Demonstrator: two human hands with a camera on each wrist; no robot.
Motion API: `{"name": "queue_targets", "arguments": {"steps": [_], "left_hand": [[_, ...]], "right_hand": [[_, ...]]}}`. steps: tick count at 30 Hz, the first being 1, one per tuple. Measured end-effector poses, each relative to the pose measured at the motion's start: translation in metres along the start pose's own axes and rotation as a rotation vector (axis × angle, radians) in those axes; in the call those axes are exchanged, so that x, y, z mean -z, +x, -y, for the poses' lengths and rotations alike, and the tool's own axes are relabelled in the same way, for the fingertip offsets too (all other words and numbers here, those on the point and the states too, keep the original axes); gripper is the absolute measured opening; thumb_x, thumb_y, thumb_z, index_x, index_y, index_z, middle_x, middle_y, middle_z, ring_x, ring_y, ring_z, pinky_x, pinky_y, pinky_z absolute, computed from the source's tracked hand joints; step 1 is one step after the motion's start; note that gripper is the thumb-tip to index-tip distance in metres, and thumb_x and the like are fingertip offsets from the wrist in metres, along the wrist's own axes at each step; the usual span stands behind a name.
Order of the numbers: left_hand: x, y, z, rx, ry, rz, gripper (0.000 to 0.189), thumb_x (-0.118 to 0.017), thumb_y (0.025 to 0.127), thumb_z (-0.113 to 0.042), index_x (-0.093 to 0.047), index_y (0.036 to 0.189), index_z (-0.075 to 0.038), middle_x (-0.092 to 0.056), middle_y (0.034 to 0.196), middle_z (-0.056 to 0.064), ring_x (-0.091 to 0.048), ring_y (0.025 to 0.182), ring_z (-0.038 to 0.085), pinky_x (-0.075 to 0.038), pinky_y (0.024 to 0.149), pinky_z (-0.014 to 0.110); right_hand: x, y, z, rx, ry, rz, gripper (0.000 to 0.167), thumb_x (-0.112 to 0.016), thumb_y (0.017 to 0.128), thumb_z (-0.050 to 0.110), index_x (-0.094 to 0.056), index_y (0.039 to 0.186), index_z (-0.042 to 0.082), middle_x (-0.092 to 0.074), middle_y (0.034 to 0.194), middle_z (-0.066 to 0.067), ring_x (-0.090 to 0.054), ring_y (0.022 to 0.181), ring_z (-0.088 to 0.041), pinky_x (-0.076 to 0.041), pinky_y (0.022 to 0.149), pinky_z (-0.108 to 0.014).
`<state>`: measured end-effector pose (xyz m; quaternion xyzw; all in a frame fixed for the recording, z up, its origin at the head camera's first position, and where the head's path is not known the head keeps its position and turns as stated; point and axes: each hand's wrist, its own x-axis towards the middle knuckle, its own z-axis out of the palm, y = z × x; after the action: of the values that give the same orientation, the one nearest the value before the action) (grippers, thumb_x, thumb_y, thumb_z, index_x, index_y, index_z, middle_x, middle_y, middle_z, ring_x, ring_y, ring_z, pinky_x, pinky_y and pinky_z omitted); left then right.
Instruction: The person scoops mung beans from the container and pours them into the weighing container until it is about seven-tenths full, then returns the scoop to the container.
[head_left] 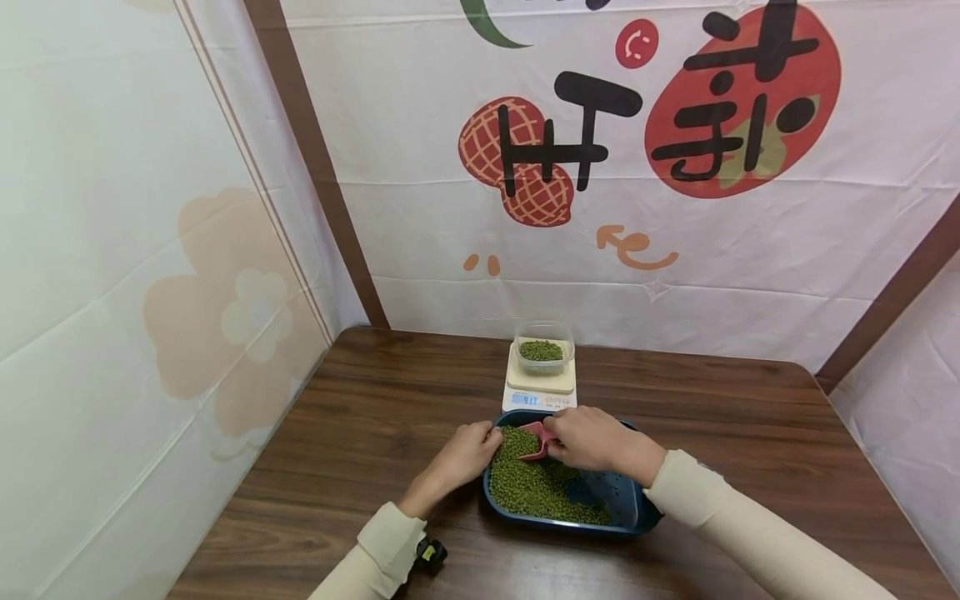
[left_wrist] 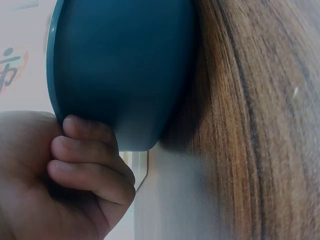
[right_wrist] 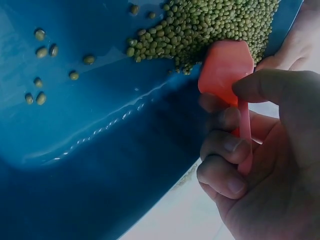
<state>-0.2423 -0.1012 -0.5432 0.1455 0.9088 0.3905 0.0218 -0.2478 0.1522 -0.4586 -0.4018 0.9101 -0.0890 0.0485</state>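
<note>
My right hand (head_left: 588,437) holds a pink scoop (head_left: 536,442) by its handle, over the far left part of a blue tray (head_left: 570,527). Green mung beans (head_left: 528,487) lie heaped along the tray's left and near side. In the right wrist view, fingers curl round the handle with the thumb on top, and the scoop's bowl (right_wrist: 227,65) is at the edge of the heap. At the tray's far left corner my left hand (head_left: 468,450) grips the rim, its fingers (left_wrist: 90,175) bent against the outer wall; the thumb is hidden in the left wrist view.
Just behind the tray stands a white kitchen scale (head_left: 513,402) with a lit display. On it is a clear plastic container (head_left: 562,357) with some mung beans inside. Loose beans (right_wrist: 41,52) are scattered on the tray's floor. A printed cloth (head_left: 420,233) hangs behind the wooden table (head_left: 360,417).
</note>
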Motion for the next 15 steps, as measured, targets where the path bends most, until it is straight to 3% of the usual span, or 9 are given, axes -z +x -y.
{"name": "queue_targets", "arguments": {"steps": [2, 4, 9, 11, 12, 15], "left_hand": [[-0.006, 0.004, 0.011, -0.034, 0.032, -0.017, 0.043, -0.038, 0.115, -0.037, -0.048, 0.078, -0.016, -0.041, 0.066, -0.004, -0.041, 0.056, 0.012, -0.036, 0.053, 0.032], [-0.003, 0.002, 0.005, -0.017, 0.014, -0.008, 0.043, -0.04, 0.114, -0.035, -0.049, 0.077, -0.015, -0.042, 0.066, -0.003, -0.042, 0.056, 0.013, -0.037, 0.053, 0.032], [0.014, -0.009, -0.029, 0.064, -0.007, 0.031, 0.037, -0.045, 0.112, -0.024, -0.05, 0.078, -0.012, -0.042, 0.067, -0.002, -0.042, 0.058, 0.014, -0.037, 0.056, 0.03], [0.016, -0.011, -0.033, 0.071, 0.005, 0.035, 0.037, -0.044, 0.113, -0.024, -0.05, 0.078, -0.012, -0.041, 0.067, -0.002, -0.041, 0.059, 0.013, -0.036, 0.057, 0.029], [0.012, -0.009, -0.024, 0.04, 0.016, 0.025, 0.039, -0.042, 0.114, -0.028, -0.05, 0.078, -0.014, -0.041, 0.068, -0.004, -0.04, 0.059, 0.012, -0.036, 0.058, 0.029], [0.011, -0.008, -0.02, 0.014, 0.004, 0.015, 0.042, -0.041, 0.114, -0.032, -0.05, 0.078, -0.013, -0.042, 0.067, -0.003, -0.042, 0.059, 0.013, -0.038, 0.057, 0.031]], "right_hand": [[0.0, 0.0, 0.001, -0.005, 0.003, 0.006, 0.026, -0.065, 0.103, 0.016, -0.053, 0.08, 0.02, -0.037, 0.067, 0.008, -0.028, 0.054, -0.006, -0.024, 0.055, -0.026], [0.001, 0.0, 0.002, -0.011, 0.01, 0.011, 0.027, -0.064, 0.103, 0.016, -0.052, 0.079, 0.02, -0.038, 0.067, 0.007, -0.029, 0.054, -0.006, -0.025, 0.055, -0.026], [0.001, 0.001, 0.006, -0.031, 0.025, 0.027, 0.026, -0.063, 0.104, 0.017, -0.053, 0.08, 0.02, -0.043, 0.069, 0.006, -0.033, 0.056, -0.007, -0.028, 0.057, -0.027], [0.002, 0.002, 0.008, -0.038, 0.03, 0.037, 0.025, -0.063, 0.105, 0.018, -0.053, 0.082, 0.02, -0.044, 0.069, 0.006, -0.034, 0.056, -0.007, -0.029, 0.057, -0.027], [0.002, 0.002, 0.008, -0.042, 0.033, 0.042, 0.025, -0.063, 0.105, 0.018, -0.054, 0.082, 0.02, -0.044, 0.069, 0.006, -0.034, 0.056, -0.007, -0.029, 0.057, -0.027], [0.002, 0.002, 0.01, -0.054, 0.047, 0.059, 0.024, -0.062, 0.106, 0.019, -0.054, 0.084, 0.02, -0.044, 0.069, 0.007, -0.034, 0.055, -0.007, -0.029, 0.056, -0.027]]}}
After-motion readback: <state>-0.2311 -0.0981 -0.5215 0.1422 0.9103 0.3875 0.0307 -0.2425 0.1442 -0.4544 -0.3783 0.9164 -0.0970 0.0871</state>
